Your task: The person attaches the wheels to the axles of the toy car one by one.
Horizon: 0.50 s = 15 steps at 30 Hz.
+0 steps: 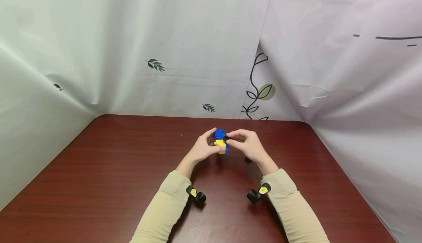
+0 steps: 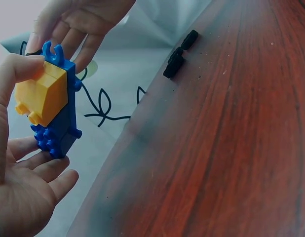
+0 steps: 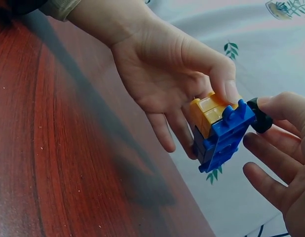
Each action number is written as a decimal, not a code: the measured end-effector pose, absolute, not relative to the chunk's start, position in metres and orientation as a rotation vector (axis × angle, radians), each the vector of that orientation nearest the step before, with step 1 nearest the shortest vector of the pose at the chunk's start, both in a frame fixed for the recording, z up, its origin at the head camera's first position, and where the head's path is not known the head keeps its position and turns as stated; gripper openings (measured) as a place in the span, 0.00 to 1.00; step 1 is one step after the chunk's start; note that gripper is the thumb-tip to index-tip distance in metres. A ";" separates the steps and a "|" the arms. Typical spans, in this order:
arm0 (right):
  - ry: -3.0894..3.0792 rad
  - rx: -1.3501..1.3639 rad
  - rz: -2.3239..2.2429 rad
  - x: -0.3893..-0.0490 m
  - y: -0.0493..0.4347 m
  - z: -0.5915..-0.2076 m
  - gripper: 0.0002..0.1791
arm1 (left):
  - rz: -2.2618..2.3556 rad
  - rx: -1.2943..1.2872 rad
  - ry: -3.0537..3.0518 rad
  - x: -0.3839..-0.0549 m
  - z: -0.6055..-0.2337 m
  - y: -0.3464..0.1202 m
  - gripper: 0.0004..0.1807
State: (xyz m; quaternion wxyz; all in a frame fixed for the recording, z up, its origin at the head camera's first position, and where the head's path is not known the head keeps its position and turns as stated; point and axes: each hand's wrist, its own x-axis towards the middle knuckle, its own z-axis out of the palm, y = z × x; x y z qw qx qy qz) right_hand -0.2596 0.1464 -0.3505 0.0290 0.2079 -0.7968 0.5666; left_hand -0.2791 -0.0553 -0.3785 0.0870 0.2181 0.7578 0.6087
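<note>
My left hand (image 1: 202,149) holds a small toy car of building bricks above the table, thumb on its yellow brick (image 2: 46,94) and fingers under the blue end. The car's blue base (image 3: 224,143) has short pegs along its sides, and a blue forked clip (image 2: 54,54) sticks out at one end in the left wrist view. Between thumb and fingertips, my right hand (image 1: 248,144) pinches a black wheel (image 3: 261,116) right at the side of the blue base. In the left wrist view that wheel is mostly hidden behind the left thumb.
Several black wheels (image 2: 174,64) lie on the reddish-brown wooden table (image 1: 115,169), near the right wrist. A black wrist camera (image 1: 199,199) is strapped at the left sleeve, another camera (image 1: 254,196) at the right. White fabric (image 1: 197,52) with leaf prints hangs behind the table.
</note>
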 end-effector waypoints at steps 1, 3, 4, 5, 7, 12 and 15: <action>-2.452 0.644 1.752 -0.262 0.147 -0.354 0.15 | 1.814 0.642 2.253 -0.279 -0.379 -0.056 0.47; -2.440 0.660 1.745 -0.268 0.148 -0.360 0.15 | 1.813 0.625 2.252 -0.279 -0.378 -0.056 0.48; -2.435 0.668 1.741 -0.271 0.149 -0.363 0.15 | 1.815 0.622 2.249 -0.280 -0.378 -0.057 0.48; -2.429 0.674 1.739 -0.274 0.149 -0.367 0.15 | 1.814 0.619 2.252 -0.279 -0.378 -0.057 0.48; -2.418 0.684 1.731 -0.275 0.150 -0.368 0.15 | 1.817 0.619 2.253 -0.279 -0.377 -0.057 0.48; -2.415 0.665 1.719 -0.274 0.151 -0.367 0.15 | 1.826 0.632 2.245 -0.279 -0.376 -0.055 0.47; -2.411 0.677 1.715 -0.272 0.152 -0.367 0.15 | 1.828 0.625 2.239 -0.278 -0.376 -0.054 0.46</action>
